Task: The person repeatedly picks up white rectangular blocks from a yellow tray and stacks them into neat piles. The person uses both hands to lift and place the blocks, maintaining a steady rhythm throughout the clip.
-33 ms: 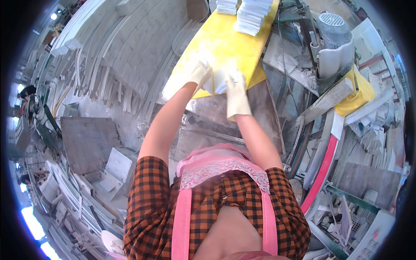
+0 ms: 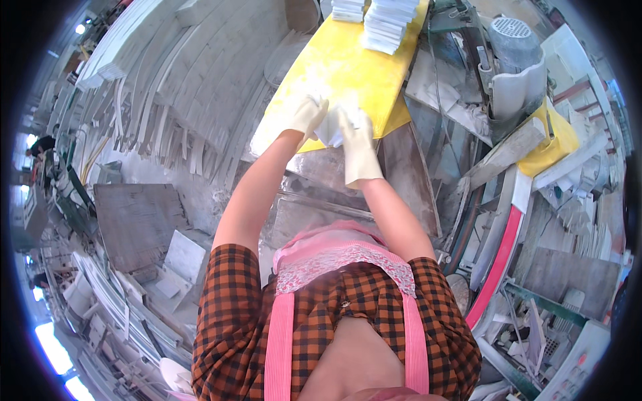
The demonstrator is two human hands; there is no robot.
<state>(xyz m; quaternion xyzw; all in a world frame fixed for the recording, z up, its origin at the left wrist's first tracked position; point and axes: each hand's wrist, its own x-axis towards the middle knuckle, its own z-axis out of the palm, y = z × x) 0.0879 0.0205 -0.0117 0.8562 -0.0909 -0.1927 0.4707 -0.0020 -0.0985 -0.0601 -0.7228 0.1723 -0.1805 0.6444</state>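
Both my hands wear cream rubber gloves and meet over the near end of a yellow sheet (image 2: 361,73). Between them is a small white flat piece (image 2: 329,131), perhaps several together; glare blurs its edges. My left hand (image 2: 309,115) grips its left side, with the fingertips partly washed out by the light. From the right, my right hand (image 2: 357,144) closes on the same piece, fingers pointing away from me. At the far end of the sheet stands a stack of thin white pieces (image 2: 388,27), beside a second stack (image 2: 348,9).
Long pale strips (image 2: 194,100) are piled on the left. A dusty motor (image 2: 513,39) stands at the far right, near a yellow cloth (image 2: 550,142) draped over boards. A red-and-white curved bar (image 2: 496,267) runs along my right side. A dark board (image 2: 140,224) leans at the left.
My right hand has shifted slightly left, closer to my left hand, and now covers more of the white piece. My left hand stays nearly in place. The stacks have not moved.
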